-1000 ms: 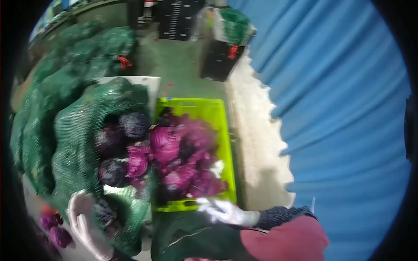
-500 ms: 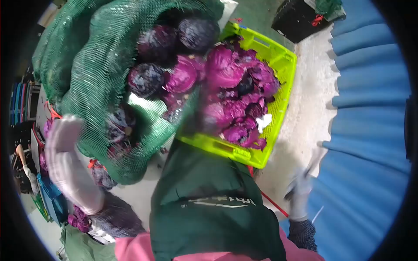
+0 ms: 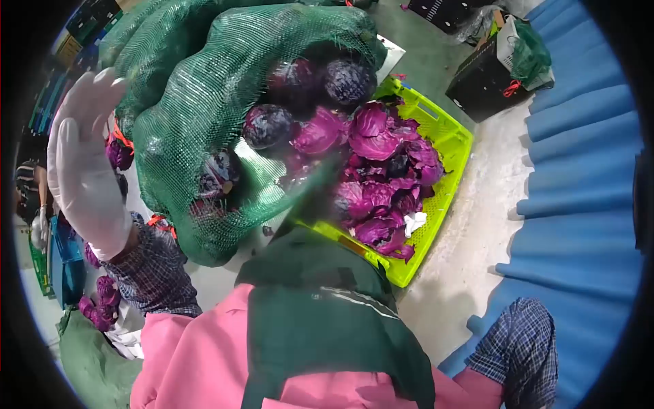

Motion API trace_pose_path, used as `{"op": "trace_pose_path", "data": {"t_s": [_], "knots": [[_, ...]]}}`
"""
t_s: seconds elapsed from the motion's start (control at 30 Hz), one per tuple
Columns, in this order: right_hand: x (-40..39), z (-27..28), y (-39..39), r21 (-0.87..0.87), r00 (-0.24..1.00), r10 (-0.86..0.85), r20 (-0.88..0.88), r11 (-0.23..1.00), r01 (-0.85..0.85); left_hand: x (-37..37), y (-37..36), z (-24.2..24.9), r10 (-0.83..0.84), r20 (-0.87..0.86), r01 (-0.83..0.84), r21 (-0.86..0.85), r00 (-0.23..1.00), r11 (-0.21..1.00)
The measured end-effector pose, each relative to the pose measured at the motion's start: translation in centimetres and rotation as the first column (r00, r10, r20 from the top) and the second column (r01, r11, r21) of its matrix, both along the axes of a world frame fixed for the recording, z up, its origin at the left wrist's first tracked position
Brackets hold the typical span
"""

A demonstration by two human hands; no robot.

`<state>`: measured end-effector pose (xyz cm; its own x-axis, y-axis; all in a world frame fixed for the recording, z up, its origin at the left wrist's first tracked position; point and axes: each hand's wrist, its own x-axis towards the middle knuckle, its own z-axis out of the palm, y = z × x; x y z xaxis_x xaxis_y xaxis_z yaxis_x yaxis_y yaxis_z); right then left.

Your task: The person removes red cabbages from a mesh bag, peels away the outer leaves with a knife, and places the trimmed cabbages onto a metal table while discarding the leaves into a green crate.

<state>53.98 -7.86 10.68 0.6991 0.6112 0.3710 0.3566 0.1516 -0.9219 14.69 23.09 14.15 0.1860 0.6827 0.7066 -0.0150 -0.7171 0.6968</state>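
Note:
My left hand (image 3: 88, 163), in a white glove, is raised at the left side, palm up to the camera with fingers apart, and holds nothing. It is nearest to the green mesh sack (image 3: 184, 116). Purple cabbages, one of them a dark whole head (image 3: 268, 126), lie in and at the mouth of the sack. Beside it a yellow-green crate (image 3: 446, 198) holds purple cabbage leaves (image 3: 375, 140) and a small white scrap (image 3: 414, 223). My right hand is hidden; only its checked sleeve (image 3: 521, 344) shows at the lower right.
A blue curtain (image 3: 579, 198) hangs along the right. Behind the crate stands a black box (image 3: 477, 78) with green netting. Another person's gloved hand (image 3: 39, 232) shows at the far left, near blue crates (image 3: 66, 262). More purple cabbage (image 3: 102, 300) lies at the lower left.
My left hand has risen from beside the sack, its palm now facing the camera. My right hand, seen earlier by the curtain, has gone out of sight. The sack and crate appear slightly further right.

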Motion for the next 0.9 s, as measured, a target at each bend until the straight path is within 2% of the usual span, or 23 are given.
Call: {"op": "trace_pose_path", "data": {"t_s": [0.07, 0.13, 0.23, 0.33, 0.4, 0.47, 0.5, 0.9], "knots": [[-0.2, 0.1, 0.4, -0.003, 1.000, 0.014, 0.000, 1.000, -0.014, -0.2, -0.5, -0.3, 0.100, 0.074, -0.094, -0.089, 0.992, 0.992], [-0.4, 0.2, 0.5, -0.003, 1.000, 0.025, -0.006, 1.000, -0.025, -1.2, -0.5, -0.7, 0.072, 0.026, -0.070, -0.083, 0.997, 0.994], [-0.4, 0.4, 0.7, -0.004, 1.000, 0.022, -0.012, 1.000, -0.022, -1.8, -0.4, -1.5, 0.044, 0.040, -0.038, -0.142, 0.998, 0.989], [-0.6, 0.5, 0.9, -0.004, 1.000, 0.021, -0.006, 1.000, -0.021, -1.3, -0.8, -2.4, 0.075, 0.030, -0.068, -0.180, 0.997, 0.981], [-0.7, 0.5, 0.9, -0.002, 1.000, 0.019, -0.005, 1.000, -0.019, -0.5, -1.1, -2.5, 0.093, 0.053, -0.084, -0.149, 0.994, 0.985], [-0.7, 0.5, 0.9, -0.008, 1.000, 0.014, -0.002, 1.000, -0.014, -0.4, -1.2, -2.7, 0.045, 0.035, -0.040, -0.114, 0.998, 0.993], [-0.6, 0.6, 0.9, -0.012, 1.000, 0.013, 0.002, 1.000, -0.013, 0.1, -1.6, -2.5, 0.085, 0.004, -0.084, -0.124, 0.996, 0.989], [-0.7, 1.6, 2.6, 0.043, 0.999, 0.031, 0.024, 0.999, -0.032, -0.3, -2.7, -4.3, 0.017, 0.056, -0.003, -0.236, 0.998, 0.972]]}}
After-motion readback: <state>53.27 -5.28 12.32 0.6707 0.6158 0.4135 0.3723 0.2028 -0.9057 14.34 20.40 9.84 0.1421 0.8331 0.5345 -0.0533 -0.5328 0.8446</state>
